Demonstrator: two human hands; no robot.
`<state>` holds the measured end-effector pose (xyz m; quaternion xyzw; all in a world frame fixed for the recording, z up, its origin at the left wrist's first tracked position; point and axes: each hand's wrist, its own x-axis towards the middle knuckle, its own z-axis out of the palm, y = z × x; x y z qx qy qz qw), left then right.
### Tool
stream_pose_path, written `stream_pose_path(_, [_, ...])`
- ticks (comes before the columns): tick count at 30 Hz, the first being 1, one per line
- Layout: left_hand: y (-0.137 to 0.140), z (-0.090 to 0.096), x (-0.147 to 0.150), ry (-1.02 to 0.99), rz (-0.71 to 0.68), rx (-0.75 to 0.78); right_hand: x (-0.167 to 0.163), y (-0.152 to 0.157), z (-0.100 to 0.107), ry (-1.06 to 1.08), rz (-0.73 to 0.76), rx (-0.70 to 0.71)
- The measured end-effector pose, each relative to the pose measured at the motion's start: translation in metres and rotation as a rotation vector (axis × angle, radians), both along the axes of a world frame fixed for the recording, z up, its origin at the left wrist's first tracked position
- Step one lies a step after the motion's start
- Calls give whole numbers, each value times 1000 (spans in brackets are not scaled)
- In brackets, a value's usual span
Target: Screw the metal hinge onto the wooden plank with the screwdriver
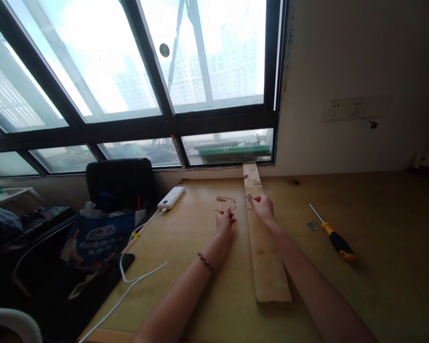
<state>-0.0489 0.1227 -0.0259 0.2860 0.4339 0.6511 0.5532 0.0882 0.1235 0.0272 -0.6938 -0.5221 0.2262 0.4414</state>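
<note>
A long wooden board point(268, 267) lies on the table, its far end close to the window. My right hand point(265, 208) is over the board's far half, its fingers pinching a small metal plate point(249, 197) at the board's surface. Left of the board, my left hand point(225, 219) hovers by a worn, peeled patch point(226, 200) in the tabletop. Its fingers are curled together; whatever they may hold is too small to tell. A screwdriver point(334, 236) with a yellow and black handle lies to the right, with several screws point(312, 226) beside its shaft.
The table point(203, 295) reaches the wall under the window. A white power bank point(171, 197) with a white cable point(143, 276) lies along the left edge. Beyond that edge are a black chair point(120, 178) and a blue bag point(100, 238). A socket panel point(355, 108) is on the wall.
</note>
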Motion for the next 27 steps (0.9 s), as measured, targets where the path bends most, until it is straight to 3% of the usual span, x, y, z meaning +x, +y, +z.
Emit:
stream_pose_path(4, [18, -9, 15, -172, 74, -13, 27, 15, -7, 14, -60, 5])
stream_pose_path(11, [16, -11, 15, -241, -30, -42, 15, 18, -27, 215, 2, 74])
stream_pose_path(18, [14, -8, 27, -252, -145, -78, 4, 19, -20, 396, 314, 161])
stream_pose_path(27, [14, -10, 26, -315, -221, -78, 1, 15, -33, -32, 222, 263])
